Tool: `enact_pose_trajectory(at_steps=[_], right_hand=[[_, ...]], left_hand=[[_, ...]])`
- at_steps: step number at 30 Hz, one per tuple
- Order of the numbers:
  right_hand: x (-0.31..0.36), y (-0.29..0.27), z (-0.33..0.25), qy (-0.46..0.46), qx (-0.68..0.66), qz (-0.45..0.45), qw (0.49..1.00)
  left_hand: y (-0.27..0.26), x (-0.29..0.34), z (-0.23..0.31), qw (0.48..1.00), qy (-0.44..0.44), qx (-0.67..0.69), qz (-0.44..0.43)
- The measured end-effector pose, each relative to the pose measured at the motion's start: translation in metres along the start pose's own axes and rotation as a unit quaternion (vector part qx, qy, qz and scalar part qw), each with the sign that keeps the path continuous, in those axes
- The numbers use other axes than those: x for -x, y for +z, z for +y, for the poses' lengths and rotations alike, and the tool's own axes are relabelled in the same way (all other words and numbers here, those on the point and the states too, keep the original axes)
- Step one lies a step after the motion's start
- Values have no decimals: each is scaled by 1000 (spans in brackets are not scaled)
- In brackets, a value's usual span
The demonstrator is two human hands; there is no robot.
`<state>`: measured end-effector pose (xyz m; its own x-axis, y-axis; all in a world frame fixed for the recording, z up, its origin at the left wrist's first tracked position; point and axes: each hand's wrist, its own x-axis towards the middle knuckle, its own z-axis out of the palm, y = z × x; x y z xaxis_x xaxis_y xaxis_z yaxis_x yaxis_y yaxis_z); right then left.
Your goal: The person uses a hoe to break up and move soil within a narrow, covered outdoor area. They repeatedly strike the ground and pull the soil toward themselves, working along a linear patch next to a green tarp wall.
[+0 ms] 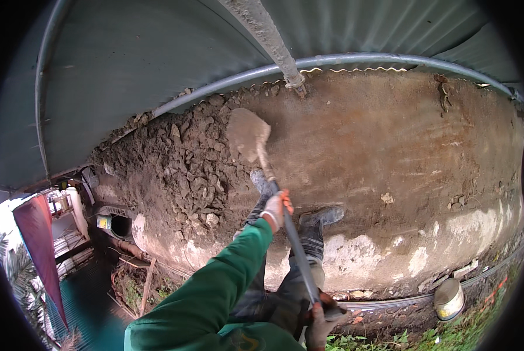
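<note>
A long-handled shovel (297, 248) slants from near my body toward the soil, its dirt-coated blade (247, 133) over the right edge of a heap of broken earth and clods (183, 167). My left hand (277, 209), in a white and orange glove, is closed around the middle of the shaft. Down by the dark grip at the shaft's end, my right hand (318, 327) is closed on the shovel, partly cut off by the lower edge. My boots (330, 216) stand on the dirt-covered slab beside the heap.
Corrugated sheeting (355, 29) with a curved metal pipe (361, 58) borders the far side, and a mud-crusted post (267, 38) rises there. A whitish bucket (449, 298) stands at lower right near grass. Farther left are a dark-mouthed pail (120, 224) and a reddish cloth (38, 245).
</note>
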<state>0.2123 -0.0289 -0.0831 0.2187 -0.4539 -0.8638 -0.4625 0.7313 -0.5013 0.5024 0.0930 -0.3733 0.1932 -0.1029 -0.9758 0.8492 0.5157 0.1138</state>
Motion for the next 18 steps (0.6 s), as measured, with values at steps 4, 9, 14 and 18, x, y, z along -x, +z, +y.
enact_pose_trajectory(at_steps=[4, 9, 14, 18], right_hand=[[-17, -23, -61, -2, 54, 112, 992], [-42, 14, -121, 1, 120, 213, 970], [-42, 115, -106, 75, 1, 219, 973], [-43, 168, -94, 35, 38, 208, 977]], left_hand=[[63, -43, -105, 987, -33, -140, 72], [104, -74, -135, 981, -79, -155, 87], [97, -93, -50, 973, -33, -191, 123], [103, -102, 18, 979, -19, -193, 68]])
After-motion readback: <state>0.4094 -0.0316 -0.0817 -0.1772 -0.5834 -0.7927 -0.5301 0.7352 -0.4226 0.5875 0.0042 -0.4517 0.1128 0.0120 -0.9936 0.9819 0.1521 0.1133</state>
